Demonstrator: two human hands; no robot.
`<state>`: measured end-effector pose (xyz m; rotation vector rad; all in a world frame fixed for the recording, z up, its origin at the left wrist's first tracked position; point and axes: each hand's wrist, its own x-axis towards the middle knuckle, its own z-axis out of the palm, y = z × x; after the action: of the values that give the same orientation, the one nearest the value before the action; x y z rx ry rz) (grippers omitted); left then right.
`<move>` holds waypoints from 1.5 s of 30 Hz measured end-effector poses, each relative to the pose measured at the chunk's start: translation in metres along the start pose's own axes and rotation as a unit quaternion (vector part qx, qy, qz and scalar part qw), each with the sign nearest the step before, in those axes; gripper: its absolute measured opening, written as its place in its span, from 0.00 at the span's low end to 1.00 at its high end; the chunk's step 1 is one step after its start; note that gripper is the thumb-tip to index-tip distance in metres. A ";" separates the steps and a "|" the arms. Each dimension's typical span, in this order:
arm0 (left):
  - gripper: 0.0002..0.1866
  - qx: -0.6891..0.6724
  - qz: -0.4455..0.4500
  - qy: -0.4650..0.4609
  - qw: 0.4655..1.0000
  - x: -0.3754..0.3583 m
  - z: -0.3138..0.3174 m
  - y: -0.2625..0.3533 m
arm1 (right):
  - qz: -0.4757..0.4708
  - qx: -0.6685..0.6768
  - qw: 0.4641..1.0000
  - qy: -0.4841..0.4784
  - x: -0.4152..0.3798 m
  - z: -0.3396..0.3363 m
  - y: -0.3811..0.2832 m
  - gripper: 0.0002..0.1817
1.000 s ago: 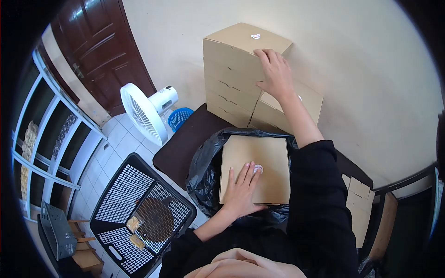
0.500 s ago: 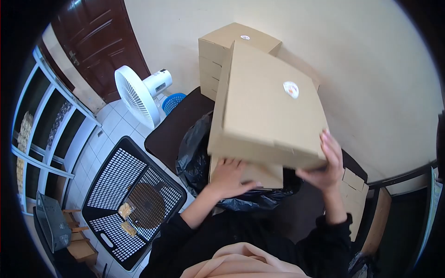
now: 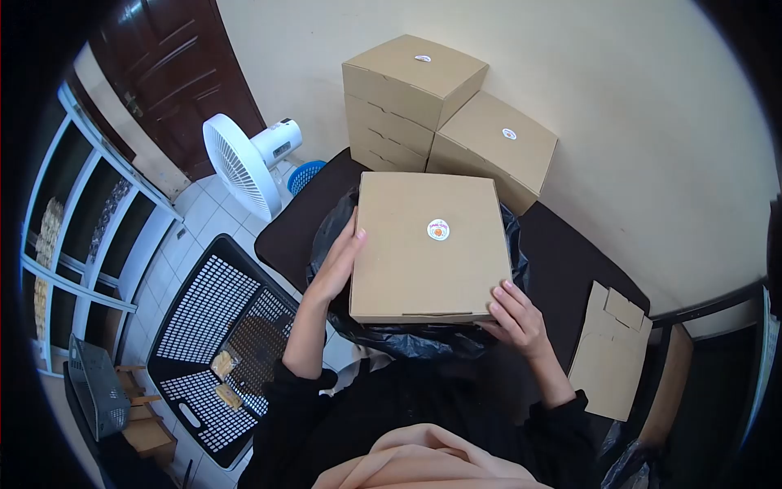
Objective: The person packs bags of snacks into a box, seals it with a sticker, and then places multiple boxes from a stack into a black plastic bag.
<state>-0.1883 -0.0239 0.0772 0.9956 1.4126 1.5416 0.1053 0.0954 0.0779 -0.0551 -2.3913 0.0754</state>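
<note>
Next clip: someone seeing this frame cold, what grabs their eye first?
Most striking is the flat cardboard box at centre, with a round sticker on its lid, sitting over a black plastic bag on the dark table. The left hand holds its left edge and the right hand its near right corner. Behind it, stacked boxes stand against the cream wall, and a white fan stands on the floor to the left.

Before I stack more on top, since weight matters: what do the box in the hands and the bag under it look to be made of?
The box looks like plain brown cardboard, matte, with folded edges and a round sticker on the lid. The bag beneath it looks like thin black plastic film, glossy and crumpled. The left hand and right hand hold the box's sides.
</note>
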 end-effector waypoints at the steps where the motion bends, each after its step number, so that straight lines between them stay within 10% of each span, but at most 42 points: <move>1: 0.37 0.001 -0.003 0.001 1.000 0.004 0.001 0.004 | 0.001 -0.004 1.000 0.001 0.001 0.002 0.000 0.27; 18: 0.34 -0.165 -0.054 0.000 0.985 0.019 0.012 -0.011 | 0.097 0.026 0.995 0.017 -0.004 0.011 -0.012 0.31; 23: 0.29 -0.011 0.037 0.112 0.993 0.001 -0.004 -0.019 | 0.337 0.143 0.896 0.250 -0.019 0.006 0.002 0.31; 25: 0.30 0.284 0.109 0.140 0.942 -0.012 -0.010 -0.005 | 0.421 0.108 0.874 0.216 -0.031 0.009 0.014 0.32; 26: 0.35 0.536 0.211 0.145 0.805 -0.010 -0.014 -0.007 | 0.449 0.052 0.885 0.110 -0.032 0.011 0.017 0.30; 31: 0.41 0.685 0.146 0.125 0.702 -0.003 -0.019 -0.020 | 0.518 -0.071 0.846 -0.100 -0.022 0.018 0.038 0.20; 36: 0.43 0.844 0.046 0.089 0.527 0.012 -0.027 -0.036 | 0.486 -0.106 0.864 0.079 0.027 0.003 0.051 0.18; 41: 0.37 0.844 -0.017 0.093 0.528 0.035 -0.033 -0.050 | 0.432 -0.054 0.899 0.042 0.035 0.005 0.089 0.19; 45: 0.30 0.810 0.035 0.169 0.561 0.051 -0.034 -0.053 | 0.484 0.207 0.795 0.302 0.025 0.037 0.129 0.16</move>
<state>-0.2363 0.0140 0.0240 1.6832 3.1394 -0.1091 0.0644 0.2237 0.0587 -0.9433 -1.4432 0.9107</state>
